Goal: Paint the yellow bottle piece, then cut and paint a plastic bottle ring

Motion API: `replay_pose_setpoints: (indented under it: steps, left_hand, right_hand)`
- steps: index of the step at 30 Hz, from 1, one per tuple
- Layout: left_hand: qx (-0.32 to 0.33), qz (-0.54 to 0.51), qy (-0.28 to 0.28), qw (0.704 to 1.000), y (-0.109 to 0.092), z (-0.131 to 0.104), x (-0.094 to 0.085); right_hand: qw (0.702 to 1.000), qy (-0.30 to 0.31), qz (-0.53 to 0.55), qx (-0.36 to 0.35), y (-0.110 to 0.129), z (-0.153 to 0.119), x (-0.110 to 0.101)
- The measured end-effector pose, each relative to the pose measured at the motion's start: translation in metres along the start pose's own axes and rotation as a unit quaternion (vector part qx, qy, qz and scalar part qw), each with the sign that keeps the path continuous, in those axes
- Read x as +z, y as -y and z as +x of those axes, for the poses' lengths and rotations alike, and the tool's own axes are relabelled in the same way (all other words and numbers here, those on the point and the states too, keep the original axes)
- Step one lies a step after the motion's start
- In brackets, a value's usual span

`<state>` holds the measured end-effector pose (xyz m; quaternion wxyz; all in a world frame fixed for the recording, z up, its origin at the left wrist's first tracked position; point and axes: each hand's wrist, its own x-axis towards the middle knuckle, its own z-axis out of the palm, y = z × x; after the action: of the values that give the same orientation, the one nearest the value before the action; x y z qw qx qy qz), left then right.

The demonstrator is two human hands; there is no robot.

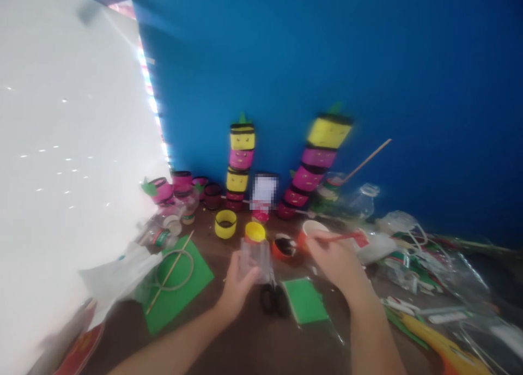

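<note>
Okay, head view: left hand (240, 281) has fingers wrapped round a clear plastic cup (254, 259), just in front of the yellow tub (255, 231), which is yellow inside. Cup contents: can't tell, blurred. Right hand (333, 258) is closed on a red-handled tool (343, 237), its near end over or beside the dark-filled tub (277, 249); contact unclear. White-lined orange tub (301, 240) sits just behind that hand. Yellow container (225, 229) stands left of the yellow tub, dark inside. Clear jar (362, 206) is back right; contents unclear.
</note>
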<state>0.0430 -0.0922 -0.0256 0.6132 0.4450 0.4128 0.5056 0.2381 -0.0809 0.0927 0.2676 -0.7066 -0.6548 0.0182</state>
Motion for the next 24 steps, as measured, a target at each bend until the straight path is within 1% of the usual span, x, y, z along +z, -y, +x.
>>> replay_pose_setpoints:
  steps: [4,7,11,13,15,17,19,22,24]
  left_hand:
    - [0.0,0.0,0.0,1.0,-0.001,-0.001,0.001]
    - [0.009,-0.004,0.008,1.0,-0.001,-0.002,0.001]
    - [0.007,-0.004,-0.004,1.0,0.001,0.001,0.001]
    - [-0.004,-0.009,-0.013,1.0,0.004,0.004,0.0]
    - [-0.005,-0.02,-0.015,1.0,0.006,0.006,0.0]
    - [0.003,-0.027,-0.012,1.0,0.01,0.007,-0.001]
    - [0.0,-0.03,-0.008,1.0,0.012,0.009,-0.001]
    - [-0.019,-0.033,-0.008,0.999,0.013,0.01,0.0]
    - [-0.02,-0.034,-0.006,0.999,0.01,0.01,0.0]
  right_hand:
    - [1.0,0.001,0.016,-0.003,-0.002,0.0,0.001]
    - [1.0,-0.006,0.022,-0.001,-0.004,0.001,-0.002]
    - [0.997,-0.05,0.039,0.037,-0.008,0.001,-0.014]
    - [0.993,-0.075,0.073,0.053,-0.012,-0.001,-0.02]
    - [0.986,-0.082,0.121,0.077,-0.016,-0.003,-0.024]
    - [0.972,-0.078,0.185,0.12,-0.022,-0.008,-0.026]
    - [0.949,-0.079,0.26,0.157,-0.031,-0.015,-0.025]
    - [0.906,-0.112,0.367,0.179,-0.045,-0.03,-0.019]
    - [0.871,-0.139,0.431,0.192,-0.055,-0.041,-0.012]
